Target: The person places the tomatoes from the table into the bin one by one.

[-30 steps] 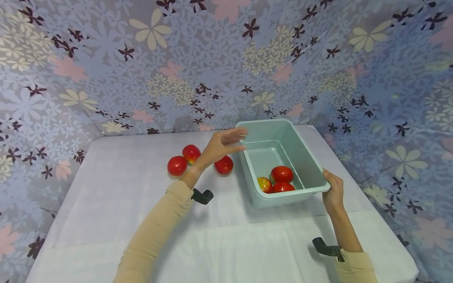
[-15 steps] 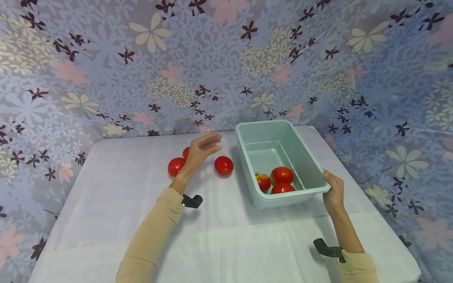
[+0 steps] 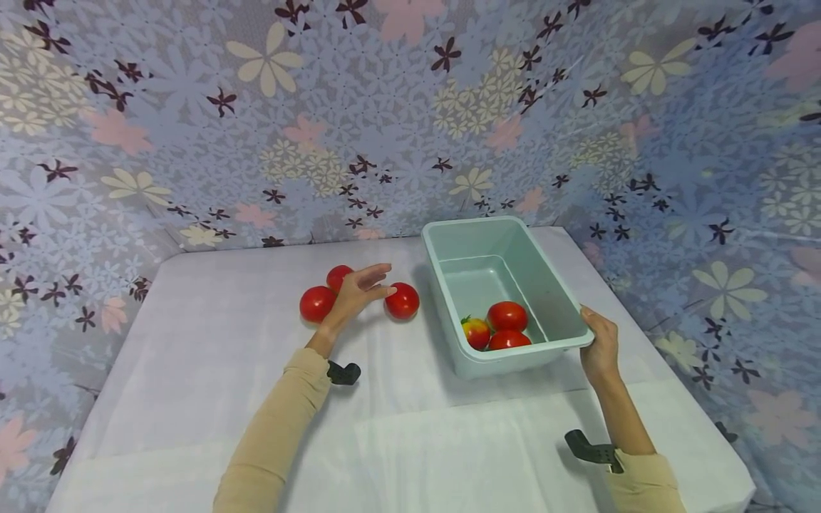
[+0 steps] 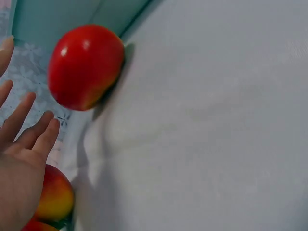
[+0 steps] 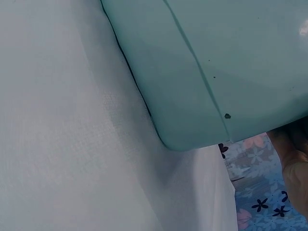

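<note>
My left hand point(image 3: 355, 292) is held with its fingers spread between a lone red tomato point(image 3: 403, 302) on its right and two more tomatoes point(image 3: 317, 305) on its left. The thumb tip comes close to the lone tomato; in the left wrist view that tomato point(image 4: 86, 67) stands apart from the fingers point(image 4: 45, 137). With my right hand point(image 3: 601, 349) I grip the near right corner of a pale green plastic bin point(image 3: 477, 285). Inside, at its near end, sit two red tomatoes point(image 3: 508, 316) and a yellow-red one point(image 3: 476, 333) with a green stem.
A white cloth point(image 3: 212, 370) covers the table, and the bin stands on its right side. Flowered fabric point(image 3: 359, 121) hangs behind and to the right. The table's right edge lies just beyond my right hand.
My left hand has drawn back leftward from the bin's left rim to the loose tomatoes. The yellow-red tomato in the bin has rolled, showing its green stem. My right hand keeps its hold.
</note>
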Available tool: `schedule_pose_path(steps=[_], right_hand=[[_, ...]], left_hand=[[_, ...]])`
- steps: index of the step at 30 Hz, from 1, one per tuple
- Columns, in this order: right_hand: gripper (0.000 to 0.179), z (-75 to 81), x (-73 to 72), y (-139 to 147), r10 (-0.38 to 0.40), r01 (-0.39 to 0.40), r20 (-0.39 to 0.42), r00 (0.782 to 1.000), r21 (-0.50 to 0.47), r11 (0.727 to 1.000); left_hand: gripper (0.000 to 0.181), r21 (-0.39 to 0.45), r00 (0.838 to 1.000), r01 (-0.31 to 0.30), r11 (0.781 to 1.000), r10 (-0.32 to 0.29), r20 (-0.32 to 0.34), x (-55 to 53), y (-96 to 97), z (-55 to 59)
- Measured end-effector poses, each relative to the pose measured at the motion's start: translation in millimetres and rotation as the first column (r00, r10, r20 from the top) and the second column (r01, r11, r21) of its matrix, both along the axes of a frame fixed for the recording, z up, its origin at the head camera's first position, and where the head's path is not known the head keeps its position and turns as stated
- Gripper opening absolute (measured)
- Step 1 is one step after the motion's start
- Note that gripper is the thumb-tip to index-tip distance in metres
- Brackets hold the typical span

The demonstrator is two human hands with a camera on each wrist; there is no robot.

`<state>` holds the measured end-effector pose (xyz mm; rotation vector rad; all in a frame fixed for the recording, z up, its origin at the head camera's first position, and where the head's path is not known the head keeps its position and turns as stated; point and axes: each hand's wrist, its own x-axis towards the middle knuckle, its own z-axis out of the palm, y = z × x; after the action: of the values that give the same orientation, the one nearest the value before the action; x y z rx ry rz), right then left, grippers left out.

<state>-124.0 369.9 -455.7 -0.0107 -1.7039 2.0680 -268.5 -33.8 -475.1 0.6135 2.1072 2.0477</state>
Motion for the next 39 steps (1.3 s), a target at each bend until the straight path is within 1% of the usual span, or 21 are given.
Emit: schedule_pose_path(steps=[3,6,8,9,14,16,20,21,23,27,28,29,32,36,39], right_hand=[[0.043,0.4,-0.9,-1.3,-0.005,0.005,0.006,1.000,-0.012,1.000],[0.042,1.1,-1.4,-2.1,-0.018,0.018,0.002,1.000,-0.016,1.000],[0.042,1.1,-1.7,-3.0,-0.024,0.024,0.004,1.000,-0.011,1.000],[0.042,1.1,-1.8,-3.7,-0.024,0.024,0.006,1.000,-0.007,1.000],[0.041,0.4,-1.7,-2.0,-0.017,0.017,0.006,1.000,0.003,1.000],[0.040,-0.1,-1.4,-1.1,-0.009,0.009,0.000,1.000,-0.001,1.000],[0.040,-1.6,-1.3,0.5,0.007,-0.007,-0.014,1.000,-0.017,1.000],[0.040,-1.8,-1.3,0.7,0.011,-0.011,-0.017,1.000,-0.023,1.000],[0.040,-2.1,-1.5,1.1,0.012,-0.012,-0.018,1.000,-0.029,0.999],[0.041,-1.2,-1.3,0.7,0.012,-0.012,-0.016,1.000,-0.031,0.999],[0.042,-0.8,-1.3,0.5,0.010,-0.011,-0.015,1.000,-0.030,0.999],[0.042,-0.4,-1.3,0.3,0.010,-0.010,-0.015,1.000,-0.028,1.000],[0.042,0.3,-1.6,-0.2,0.009,-0.010,-0.018,1.000,-0.032,0.999],[0.042,0.0,-1.7,-0.9,0.011,-0.012,-0.021,1.000,-0.036,0.999],[0.042,-0.5,-1.8,-1.2,0.014,-0.015,-0.024,1.000,-0.033,0.999]], left_hand=[[0.056,0.006,0.997,0.059,0.998,-0.059,0.054,0.0,-3.2,-1.0],[0.059,0.004,0.988,0.117,0.993,-0.116,0.099,-1.6,-4.9,-4.0],[0.059,-0.004,0.985,0.130,0.991,-0.129,0.115,-3.3,-5.5,-8.1],[0.059,-0.013,0.985,0.128,0.992,-0.125,0.118,-4.2,-5.8,-10.6],[0.061,-0.014,0.988,0.125,0.992,-0.123,0.095,-9.1,-2.5,-20.5],[0.063,-0.007,0.987,0.137,0.991,-0.136,0.089,-10.1,-1.9,-23.0],[0.066,-0.014,0.984,0.146,0.989,-0.144,0.101,-9.3,-1.8,-25.7],[0.066,-0.017,0.983,0.151,0.988,-0.149,0.112,-7.6,-2.1,-23.0],[0.068,-0.030,0.981,0.154,0.988,-0.149,0.120,-6.8,-1.7,-24.2],[0.072,-0.051,0.982,0.166,0.985,-0.161,0.103,-6.5,-0.3,-27.5],[0.073,-0.060,0.983,0.165,0.985,-0.159,0.088,-7.4,0.5,-31.1],[0.073,-0.062,0.984,0.166,0.984,-0.161,0.080,-7.4,1.2,-31.5],[0.072,-0.085,0.986,0.161,0.983,-0.157,0.052,-6.6,3.3,-31.5],[0.069,-0.103,0.989,0.149,0.983,-0.145,0.043,-5.5,5.3,-30.0],[0.067,-0.102,0.988,0.149,0.983,-0.146,0.039,-1.8,5.1,-22.8]])
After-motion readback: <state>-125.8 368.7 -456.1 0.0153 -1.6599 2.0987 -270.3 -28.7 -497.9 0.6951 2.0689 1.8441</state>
